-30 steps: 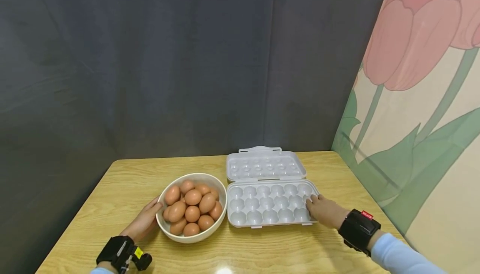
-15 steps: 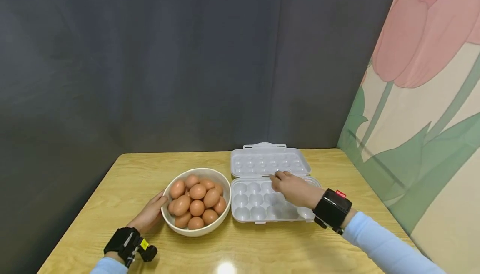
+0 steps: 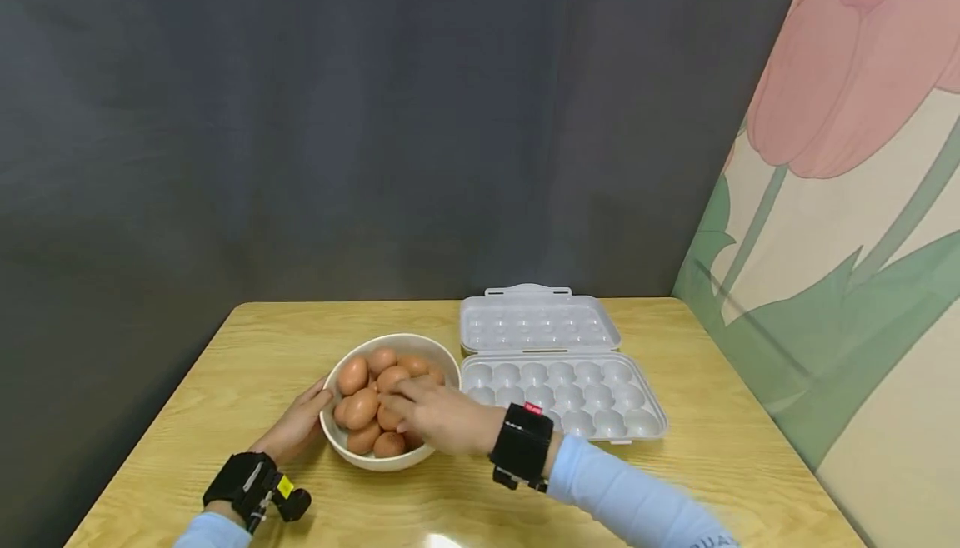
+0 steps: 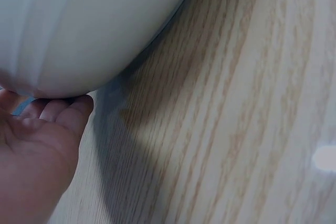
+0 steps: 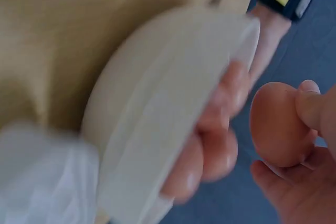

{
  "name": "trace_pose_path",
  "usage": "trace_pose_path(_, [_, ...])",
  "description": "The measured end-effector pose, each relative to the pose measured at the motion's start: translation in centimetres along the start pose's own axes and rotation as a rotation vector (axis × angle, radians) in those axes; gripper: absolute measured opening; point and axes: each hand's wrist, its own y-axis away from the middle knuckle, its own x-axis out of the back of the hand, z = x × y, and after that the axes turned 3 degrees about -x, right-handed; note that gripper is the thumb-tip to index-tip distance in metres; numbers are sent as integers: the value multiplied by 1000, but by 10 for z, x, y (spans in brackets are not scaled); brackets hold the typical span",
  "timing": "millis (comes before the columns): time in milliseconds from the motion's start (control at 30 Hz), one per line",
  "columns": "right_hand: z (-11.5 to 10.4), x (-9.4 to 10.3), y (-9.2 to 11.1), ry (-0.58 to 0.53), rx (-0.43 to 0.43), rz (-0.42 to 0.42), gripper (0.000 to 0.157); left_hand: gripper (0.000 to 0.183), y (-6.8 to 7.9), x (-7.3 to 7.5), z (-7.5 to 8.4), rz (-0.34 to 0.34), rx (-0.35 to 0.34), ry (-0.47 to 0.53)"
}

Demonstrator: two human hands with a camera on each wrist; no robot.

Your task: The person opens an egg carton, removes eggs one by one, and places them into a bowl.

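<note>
A cream bowl (image 3: pixel 381 463) heaped with brown eggs (image 3: pixel 362 408) stands on the table. My left hand (image 3: pixel 294 423) holds its left side, thumb by the rim; in the left wrist view the curled fingers (image 4: pixel 65 111) lie against the bowl's lower wall. My right hand (image 3: pixel 446 419) reaches over the bowl's right side from the right. The right wrist view shows it pinching one egg (image 5: pixel 278 124) between thumb and fingers, beside the other eggs. A pale plastic egg tray (image 3: pixel 652 402) lies right of the bowl, its cups bare where visible; my right wrist and forearm hide part of it.
The tray's hinged lid (image 3: pixel 536 323) lies folded back behind it. Wood-grain tabletop (image 3: pixel 262 340) surrounds everything. A dark curtain (image 3: pixel 375 132) hangs behind the table, and a tulip-painted wall (image 3: pixel 847 281) borders it on the right.
My right hand has swept left from the tray's right end, across the tray, to the eggs, and now pinches one. My left hand stays at the bowl.
</note>
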Motion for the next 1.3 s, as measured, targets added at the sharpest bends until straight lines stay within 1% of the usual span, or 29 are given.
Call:
trace_pose_path(67, [-11,-12,-14,33,41,-1,43,53,7,6,0,9,7,-5])
trace_pose_path(100, [-14,-17,-20,157,104,26,44,53,11,8,-1,21,15,-17])
trace_pose_path(133, [-18,-22,-25,222,128,32,44,54,14,10,-1,31,22,-19])
trace_pose_path(200, [-24,-29,-31,305,146,43,38,55,19,13,-1,38,22,-27])
trace_pose_path(267, [-26,-35,-35,300,149,40,30,57,21,14,-1,52,24,-35])
trace_pose_path(333, [-26,-40,-37,303,153,44,22,58,23,14,0,51,24,-31])
trace_pose_path(467, [-24,-47,-40,287,156,54,27,57,24,14,1,62,35,-54])
trace_pose_path(567, [-22,-53,-42,254,185,71,30,57,23,14,1,62,30,-61])
trace_pose_path(700, [-20,-60,-42,206,207,70,21,55,21,11,1,50,30,-38])
trace_pose_path(800, [-20,-63,-38,235,205,82,20,54,20,8,0,38,30,-28])
trace_pose_path(900, [-24,-64,-33,315,179,78,21,53,20,5,-2,45,23,-27])
trace_pose_path(967, [-27,-63,-29,335,125,29,25,53,19,3,-4,58,21,-22])
trace_pose_path(1033, [-30,-59,-24,337,60,-40,35,53,18,1,-5,65,20,-31])
trace_pose_path(1067, [-30,-56,-22,321,25,-77,40,53,17,1,-6,64,18,-33])
trace_pose_path(1133, [-26,-47,-18,299,-29,-116,47,53,14,0,-5,58,12,-34])
trace_pose_path(1200, [-18,-36,-14,289,-67,-117,52,53,9,-1,-4,43,2,-21])
trace_pose_path(1300, [1,-17,-5,276,-125,-79,52,53,0,-2,-1,12,-10,-5])
